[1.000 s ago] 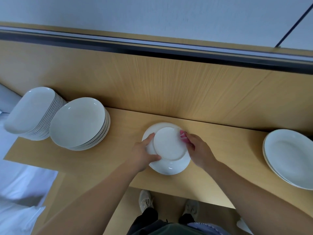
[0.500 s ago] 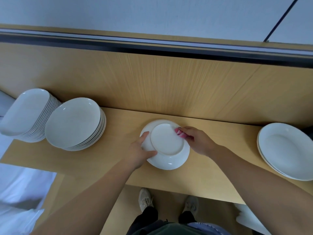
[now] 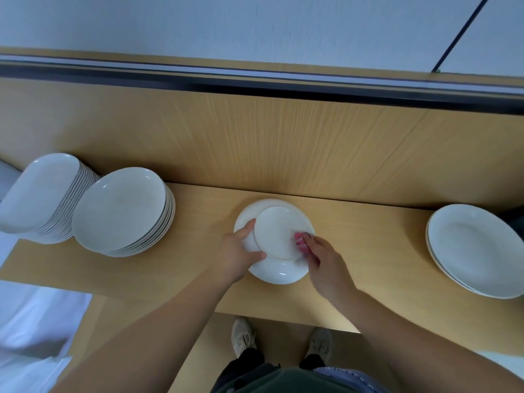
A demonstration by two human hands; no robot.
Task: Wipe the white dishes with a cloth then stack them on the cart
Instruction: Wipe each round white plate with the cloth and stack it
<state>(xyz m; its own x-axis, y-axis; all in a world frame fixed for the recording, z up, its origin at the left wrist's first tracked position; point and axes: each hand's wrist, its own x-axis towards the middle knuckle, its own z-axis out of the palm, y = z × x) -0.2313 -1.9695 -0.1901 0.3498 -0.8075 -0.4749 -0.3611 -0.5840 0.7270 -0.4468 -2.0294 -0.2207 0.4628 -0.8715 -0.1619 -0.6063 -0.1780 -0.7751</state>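
Note:
A white dish (image 3: 276, 231) lies upside down on the wooden shelf (image 3: 368, 231), its flat base facing up. My left hand (image 3: 241, 251) grips its left rim, thumb on the near edge. My right hand (image 3: 320, 259) presses a small pink cloth (image 3: 300, 245) against the right side of the base. At the left stand two tall stacks of white dishes, a round one (image 3: 122, 211) and a more oblong one (image 3: 37, 194). A short stack of white dishes (image 3: 476, 248) rests at the right edge.
A wooden back panel (image 3: 283, 148) rises behind the shelf, topped by a dark rail (image 3: 255, 80). A white cloth-covered surface (image 3: 31, 321) lies at the lower left. My shoes (image 3: 243, 336) show below the shelf's front edge.
My right hand with the pink cloth has slid from the far right rim down toward the near right side of the dish. The left hand keeps its hold.

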